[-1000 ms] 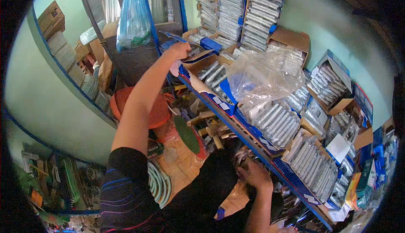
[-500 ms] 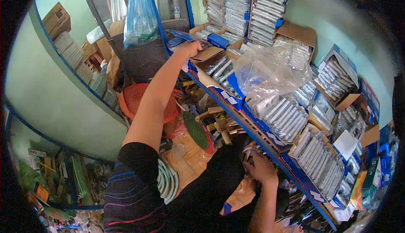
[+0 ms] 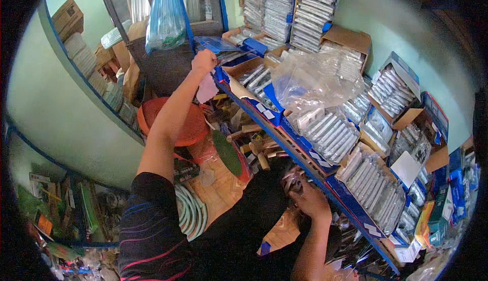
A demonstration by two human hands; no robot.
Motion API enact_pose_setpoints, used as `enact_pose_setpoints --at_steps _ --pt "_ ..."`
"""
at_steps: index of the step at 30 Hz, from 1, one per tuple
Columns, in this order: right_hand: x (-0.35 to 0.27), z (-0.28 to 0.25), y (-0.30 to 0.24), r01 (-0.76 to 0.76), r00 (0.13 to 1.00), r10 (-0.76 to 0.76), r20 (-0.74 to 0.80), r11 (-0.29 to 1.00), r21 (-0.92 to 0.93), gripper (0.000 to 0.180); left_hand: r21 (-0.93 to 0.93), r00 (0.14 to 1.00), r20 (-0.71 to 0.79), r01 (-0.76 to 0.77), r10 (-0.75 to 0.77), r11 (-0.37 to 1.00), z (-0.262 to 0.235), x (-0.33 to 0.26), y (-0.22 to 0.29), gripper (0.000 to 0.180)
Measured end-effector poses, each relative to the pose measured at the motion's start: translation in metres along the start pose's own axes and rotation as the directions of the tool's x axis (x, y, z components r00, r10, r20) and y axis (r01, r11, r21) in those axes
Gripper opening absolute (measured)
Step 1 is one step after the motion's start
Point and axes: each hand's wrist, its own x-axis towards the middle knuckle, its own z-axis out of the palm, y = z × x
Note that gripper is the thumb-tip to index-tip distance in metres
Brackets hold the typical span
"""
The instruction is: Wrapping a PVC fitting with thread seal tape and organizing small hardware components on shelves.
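My left hand [image 3: 205,61] is stretched out to the far left corner of the shelf, its fingers closed beside an open blue box [image 3: 217,44]. Directly beneath it hangs a pale pink sheet [image 3: 207,89]; whether the fingers grip it is unclear. My right hand [image 3: 311,199] is low, just in front of the shelf's edge, with bent fingers around small shiny pieces [image 3: 292,181] whose kind I cannot make out. Closest to the left hand on the shelf is an open carton of plastic-wrapped silvery items [image 3: 255,77].
The slanting blue shelf edge [image 3: 295,161] runs between my arms and the cartons. A crumpled clear plastic bag [image 3: 315,80] lies over the cartons. Below are a red round tub [image 3: 168,121], wooden-handled tools [image 3: 259,155] and a coiled pale green hose [image 3: 190,212]. A blue bag [image 3: 166,16] hangs at the back.
My left hand has drawn back leftward out of the corner box to the shelf edge, and the pink sheet now shows below it. The right hand stays low near the edge.
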Motion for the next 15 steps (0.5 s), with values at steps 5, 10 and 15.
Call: enact_pose_setpoints --at_steps 5,10,15 --pt "-0.001 0.005 0.013 0.112 0.985 -0.119 -0.128 0.992 -0.060 0.062 0.129 0.999 -0.023 0.030 -0.027 0.991 0.000 0.012 -0.005 0.025" --pt "-0.006 0.001 0.012 0.160 0.967 -0.172 -0.188 0.984 -0.075 0.070 0.391 0.973 0.166 -0.217 0.163 0.894 -0.039 -0.005 0.014 0.038" --pt "-0.006 0.008 0.021 0.177 0.954 -0.199 -0.224 0.978 -0.114 0.073 0.278 0.993 0.015 -0.117 0.117 0.953 -0.063 -0.039 0.046 0.060"
